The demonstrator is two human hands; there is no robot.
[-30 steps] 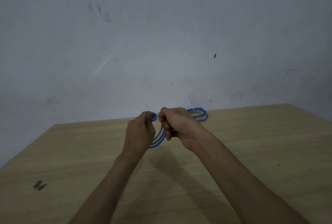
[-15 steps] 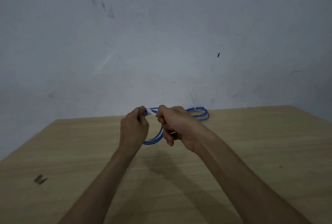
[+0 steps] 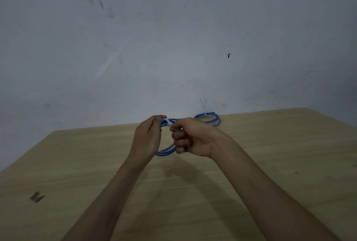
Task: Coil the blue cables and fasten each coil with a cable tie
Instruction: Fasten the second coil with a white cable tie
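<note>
Above wooden table [image 3: 270, 153], 2 hands, left [image 3: 147, 136] + right [image 3: 191, 138], pinching 1 blue coil [image 3: 166, 151] w/ white tie [image 3: 168, 122], 2nd tied coil [image 3: 209, 120] behind

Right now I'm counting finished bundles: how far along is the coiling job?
One blue coil lies at the table's far edge, already bound with a white tie. A second coil is in hand: the left hand pinches it while the right hand works a white tie around it. Cinching remains; no further cables are visible.
</note>
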